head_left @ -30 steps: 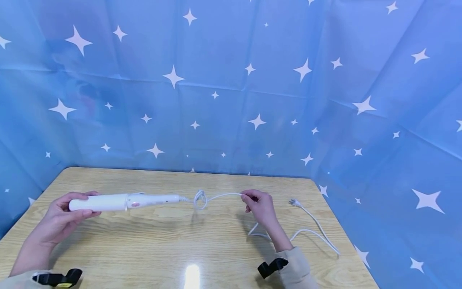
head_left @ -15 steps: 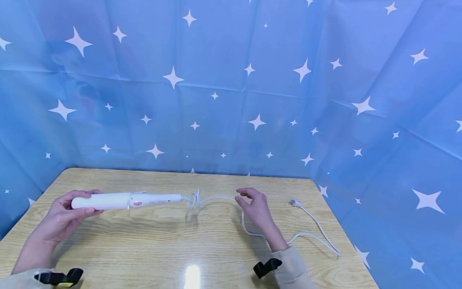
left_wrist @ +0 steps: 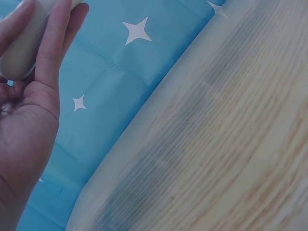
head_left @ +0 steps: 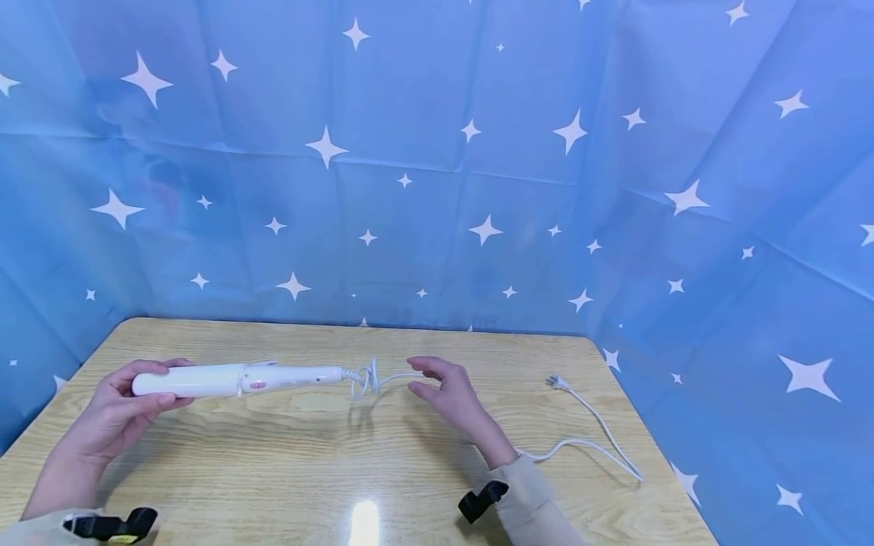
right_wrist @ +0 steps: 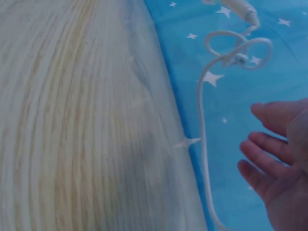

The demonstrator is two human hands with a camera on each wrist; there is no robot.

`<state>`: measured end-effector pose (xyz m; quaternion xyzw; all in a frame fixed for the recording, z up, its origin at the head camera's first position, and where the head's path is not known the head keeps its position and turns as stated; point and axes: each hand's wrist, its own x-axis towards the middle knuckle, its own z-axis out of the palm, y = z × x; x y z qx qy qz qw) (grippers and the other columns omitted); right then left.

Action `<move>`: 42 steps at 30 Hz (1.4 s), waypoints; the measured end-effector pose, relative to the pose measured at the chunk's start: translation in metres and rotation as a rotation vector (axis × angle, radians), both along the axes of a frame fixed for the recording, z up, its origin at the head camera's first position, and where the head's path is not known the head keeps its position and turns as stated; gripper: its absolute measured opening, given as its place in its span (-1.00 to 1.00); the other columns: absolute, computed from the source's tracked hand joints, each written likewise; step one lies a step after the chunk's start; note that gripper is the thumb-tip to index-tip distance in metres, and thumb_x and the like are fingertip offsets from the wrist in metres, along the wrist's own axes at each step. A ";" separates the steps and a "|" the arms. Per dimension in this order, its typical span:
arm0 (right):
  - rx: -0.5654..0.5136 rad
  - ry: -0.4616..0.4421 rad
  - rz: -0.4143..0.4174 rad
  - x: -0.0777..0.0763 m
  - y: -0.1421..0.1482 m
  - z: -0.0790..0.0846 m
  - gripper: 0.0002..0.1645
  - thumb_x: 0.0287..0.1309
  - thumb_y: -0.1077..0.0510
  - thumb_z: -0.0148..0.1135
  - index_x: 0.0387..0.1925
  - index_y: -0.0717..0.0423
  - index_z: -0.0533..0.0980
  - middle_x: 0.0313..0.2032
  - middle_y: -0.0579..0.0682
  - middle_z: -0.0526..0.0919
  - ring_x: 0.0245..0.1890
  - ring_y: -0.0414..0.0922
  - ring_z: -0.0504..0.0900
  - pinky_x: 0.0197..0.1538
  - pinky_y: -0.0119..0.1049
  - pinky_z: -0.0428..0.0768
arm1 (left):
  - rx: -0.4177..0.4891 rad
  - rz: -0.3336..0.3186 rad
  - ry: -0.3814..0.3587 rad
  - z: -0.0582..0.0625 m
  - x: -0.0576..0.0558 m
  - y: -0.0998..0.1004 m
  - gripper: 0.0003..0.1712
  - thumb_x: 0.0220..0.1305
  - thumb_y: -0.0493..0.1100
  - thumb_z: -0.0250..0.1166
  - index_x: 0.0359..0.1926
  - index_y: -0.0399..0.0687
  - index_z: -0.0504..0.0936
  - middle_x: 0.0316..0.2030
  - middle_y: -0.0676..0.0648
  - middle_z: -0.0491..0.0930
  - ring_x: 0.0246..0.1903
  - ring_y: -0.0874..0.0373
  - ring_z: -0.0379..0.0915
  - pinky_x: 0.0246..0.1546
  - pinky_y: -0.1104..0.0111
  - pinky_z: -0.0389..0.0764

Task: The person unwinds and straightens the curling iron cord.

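My left hand (head_left: 109,413) grips the thick end of a white curling iron (head_left: 287,377), held level above the table. A pink button and a small lever show near its middle. At its other end the white cord (right_wrist: 201,110) comes out, winds into loose loops and a small knot, then hangs down. My right hand (head_left: 447,394) is beside the cord, right of the loops, its fingers relaxed and parted. In the right wrist view the cord runs free of those fingers. The left wrist view shows my fingers around the iron's rounded end (left_wrist: 19,62).
The wooden table (head_left: 273,470) has light glare near its front. Its right side bears the rest of the cord, ending in a two-pin plug (head_left: 558,384). A blue curtain with white stars (head_left: 437,212) stands behind and beside the table.
My right hand has let go of the cord, spread its fingers and moved left toward the loops, which have turned and swung a little. The left hand and the curling iron have barely moved.
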<state>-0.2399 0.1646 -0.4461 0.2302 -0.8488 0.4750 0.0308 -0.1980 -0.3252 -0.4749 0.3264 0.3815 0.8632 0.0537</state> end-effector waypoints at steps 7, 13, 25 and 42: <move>0.048 -0.038 0.076 -0.010 -0.012 -0.010 -0.46 0.32 0.34 0.32 0.31 0.19 0.52 0.24 0.14 0.61 0.27 0.12 0.53 0.37 0.08 0.53 | -0.003 -0.016 0.004 0.002 0.000 0.000 -0.35 0.28 -0.83 -0.24 0.19 -0.46 0.56 0.27 -0.28 0.53 0.24 -0.06 0.50 0.14 0.03 0.64; 0.116 -0.067 0.190 -0.019 -0.018 -0.020 -0.40 0.38 0.38 0.20 0.42 0.23 0.38 0.31 0.07 0.55 0.36 0.03 0.45 0.45 -0.04 0.44 | -0.024 0.001 0.013 0.002 0.000 -0.001 -0.35 0.28 -0.82 -0.24 0.19 -0.46 0.56 0.27 -0.27 0.53 0.23 -0.05 0.50 0.13 0.03 0.66; 0.244 -0.090 0.287 -0.019 -0.022 -0.035 -0.50 0.44 0.30 0.15 0.36 0.11 0.47 0.22 0.00 0.63 0.30 -0.01 0.50 0.42 -0.11 0.47 | -0.028 0.030 0.000 0.001 0.002 -0.004 -0.33 0.26 -0.83 -0.22 0.18 -0.43 0.58 0.27 -0.25 0.54 0.23 -0.04 0.51 0.12 0.01 0.64; -0.031 -0.252 0.213 -0.010 -0.012 -0.027 -0.76 0.33 0.20 0.37 0.02 0.06 0.72 -0.08 -0.01 0.75 -0.09 -0.09 0.72 -0.03 -0.35 0.75 | -0.022 0.119 -0.020 -0.011 0.007 -0.015 -0.35 0.29 -0.81 -0.22 0.20 -0.43 0.57 0.25 -0.26 0.54 0.21 -0.05 0.50 0.08 0.03 0.71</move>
